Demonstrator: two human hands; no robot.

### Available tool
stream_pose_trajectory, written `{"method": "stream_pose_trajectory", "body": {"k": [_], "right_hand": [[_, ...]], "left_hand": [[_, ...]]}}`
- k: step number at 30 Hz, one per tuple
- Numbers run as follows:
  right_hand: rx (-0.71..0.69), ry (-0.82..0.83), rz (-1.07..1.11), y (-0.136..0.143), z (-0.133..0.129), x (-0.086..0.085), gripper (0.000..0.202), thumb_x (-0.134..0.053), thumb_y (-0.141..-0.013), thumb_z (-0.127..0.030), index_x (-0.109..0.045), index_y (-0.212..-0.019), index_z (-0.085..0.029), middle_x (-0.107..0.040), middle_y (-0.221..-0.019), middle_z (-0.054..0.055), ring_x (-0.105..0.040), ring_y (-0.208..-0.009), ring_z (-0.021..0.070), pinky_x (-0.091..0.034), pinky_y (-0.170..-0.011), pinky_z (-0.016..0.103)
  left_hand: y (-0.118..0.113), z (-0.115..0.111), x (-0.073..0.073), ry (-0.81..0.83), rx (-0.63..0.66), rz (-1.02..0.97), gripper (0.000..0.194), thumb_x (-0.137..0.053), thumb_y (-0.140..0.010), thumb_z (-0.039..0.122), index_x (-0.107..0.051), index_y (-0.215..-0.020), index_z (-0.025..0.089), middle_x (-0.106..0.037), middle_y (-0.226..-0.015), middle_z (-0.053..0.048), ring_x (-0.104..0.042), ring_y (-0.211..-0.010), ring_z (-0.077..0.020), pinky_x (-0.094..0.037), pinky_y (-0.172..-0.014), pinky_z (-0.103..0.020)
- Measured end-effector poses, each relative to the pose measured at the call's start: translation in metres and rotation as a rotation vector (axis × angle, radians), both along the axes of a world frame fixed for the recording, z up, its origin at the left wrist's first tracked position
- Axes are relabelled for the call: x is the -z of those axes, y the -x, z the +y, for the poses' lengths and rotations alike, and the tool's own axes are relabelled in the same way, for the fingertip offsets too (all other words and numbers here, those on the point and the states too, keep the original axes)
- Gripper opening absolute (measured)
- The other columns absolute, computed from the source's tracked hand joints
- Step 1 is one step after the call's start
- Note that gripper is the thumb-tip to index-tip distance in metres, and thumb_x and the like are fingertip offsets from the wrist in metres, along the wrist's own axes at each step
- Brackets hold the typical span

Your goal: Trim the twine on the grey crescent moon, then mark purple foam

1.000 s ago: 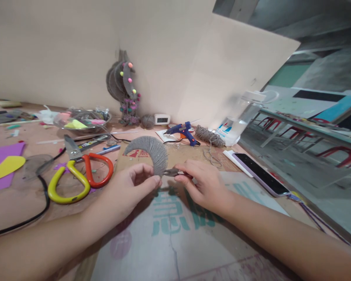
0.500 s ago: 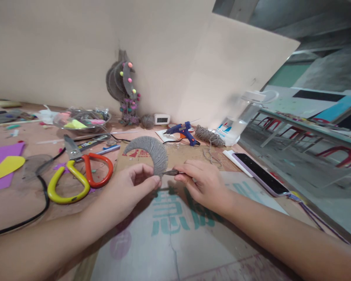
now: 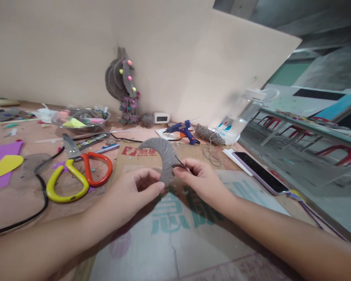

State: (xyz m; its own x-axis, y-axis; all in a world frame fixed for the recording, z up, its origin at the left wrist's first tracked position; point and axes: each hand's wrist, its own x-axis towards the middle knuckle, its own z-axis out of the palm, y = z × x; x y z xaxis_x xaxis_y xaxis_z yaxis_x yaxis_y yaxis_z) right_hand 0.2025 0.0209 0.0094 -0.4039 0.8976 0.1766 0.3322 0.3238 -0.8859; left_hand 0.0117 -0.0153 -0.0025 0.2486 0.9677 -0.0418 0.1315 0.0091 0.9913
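Observation:
A grey crescent wound with yarn (image 3: 161, 153) is held up over the cardboard (image 3: 140, 249). Its lower end is pinched between the thumb and fingers of my left hand (image 3: 143, 187). On the crescent's right side, my right hand (image 3: 201, 177) is closed around a thin dark pointed tool (image 3: 182, 164), whose tip points up and left beside the yarn. The fingertips of my right hand are close to the crescent's outer edge; whether they touch it is unclear.
Scissors (image 3: 71, 175) with yellow and red handles lie left. Behind are a bowl of craft pieces (image 3: 82, 119), a blue glue gun (image 3: 183, 130), grey yarn (image 3: 209, 134), a white timer (image 3: 162, 118) and a clear jug (image 3: 236, 117). A phone (image 3: 260, 171) lies right.
The crescent and my left hand have shifted slightly right. The tool in my right hand has turned from pointing left at the crescent's lower end to pointing up and left.

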Motion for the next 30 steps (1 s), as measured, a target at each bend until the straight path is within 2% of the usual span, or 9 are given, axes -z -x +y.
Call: {"method": "stream_pose_trajectory", "body": {"k": [3, 8, 15, 22, 30], "right_hand": [[-0.002, 0.094, 0.081, 0.0012, -0.0001, -0.0002, 0.025, -0.059, -0.081, -0.039, -0.056, -0.072, -0.015, -0.04, -0.061, -0.005, -0.034, -0.055, 0.0076, -0.03, -0.052, 0.022], [0.027, 0.154, 0.158, 0.0024, -0.003, -0.0027, 0.028, -0.061, -0.079, -0.042, -0.055, -0.071, -0.016, -0.036, -0.059, -0.006, -0.028, -0.052, 0.0071, -0.024, -0.049, 0.022], [0.057, 0.177, 0.194, 0.003, -0.003, -0.003, 0.031, -0.062, -0.078, -0.042, -0.048, -0.065, -0.017, -0.034, -0.057, -0.007, -0.026, -0.051, 0.007, -0.021, -0.048, 0.023], [0.042, 0.199, 0.17, 0.002, -0.0023, -0.0027, 0.033, -0.061, -0.079, -0.044, -0.046, -0.065, -0.018, -0.033, -0.055, -0.007, -0.025, -0.05, 0.0068, -0.02, -0.047, 0.023], [0.02, 0.187, 0.188, 0.0008, -0.0007, 0.0006, 0.034, -0.061, -0.08, -0.044, -0.045, -0.065, -0.018, -0.033, -0.055, -0.008, -0.026, -0.049, 0.0066, -0.021, -0.046, 0.023]], "left_hand": [[0.0013, 0.0007, -0.001, -0.029, 0.051, -0.014, 0.017, -0.057, -0.084, 0.035, -0.065, -0.082, 0.02, -0.065, -0.077, 0.001, -0.058, -0.074, -0.0142, -0.042, -0.067, -0.023], [0.0022, 0.0021, -0.0033, -0.08, 0.046, 0.074, 0.03, -0.047, -0.089, 0.04, -0.064, -0.077, 0.019, -0.064, -0.077, 0.0, -0.059, -0.076, -0.0151, -0.043, -0.07, -0.024], [0.0003, 0.0011, -0.0021, -0.067, 0.031, 0.154, 0.015, -0.058, -0.08, 0.034, -0.062, -0.084, 0.02, -0.062, -0.079, 0.002, -0.056, -0.075, -0.0149, -0.042, -0.069, -0.025], [0.0005, 0.0009, -0.0004, -0.068, 0.033, 0.145, 0.014, -0.057, -0.081, 0.034, -0.06, -0.081, 0.02, -0.057, -0.074, 0.003, -0.053, -0.069, -0.0128, -0.041, -0.064, -0.023], [0.0024, 0.001, -0.0024, -0.086, 0.068, 0.14, 0.018, -0.056, -0.083, 0.038, -0.061, -0.082, 0.021, -0.057, -0.077, 0.003, -0.052, -0.072, -0.0133, -0.04, -0.066, -0.023]]}}
